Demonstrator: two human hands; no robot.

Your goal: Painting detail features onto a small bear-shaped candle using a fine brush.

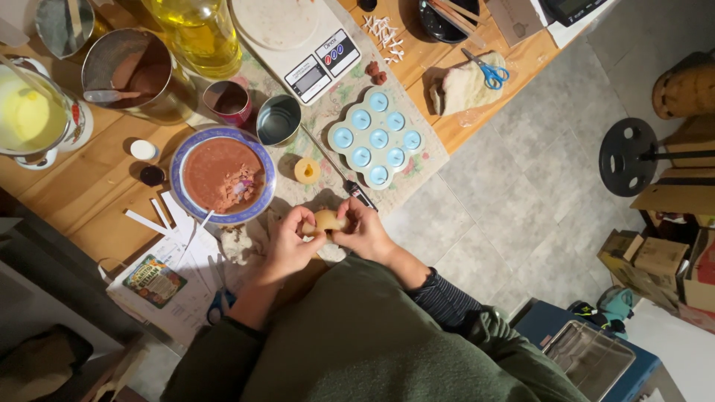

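Both my hands hold one small, round, pale yellow ball (pixel 327 219) over the near edge of the wooden table (pixel 89 193). My left hand (pixel 289 242) grips it from the left and my right hand (pixel 365 232) from the right, fingertips pressed on it. Just beyond the ball lie a small yellow candle (pixel 307 170) and a dark pen-like tool (pixel 350 187). A light blue mould (pixel 376 138) with several round cavities lies further back. A blue-rimmed bowl of reddish-brown powder (pixel 222 176) stands to the left.
A kitchen scale (pixel 298 41), an oil bottle (pixel 195 33), metal cups (pixel 278 119), a pot of brown powder (pixel 130 71) and a jug of yellow liquid (pixel 30 115) crowd the table. Blue scissors (pixel 488 73) lie on a cloth. Papers (pixel 175 253) hang over the edge. Boxes (pixel 655 257) stand on the tiled floor.
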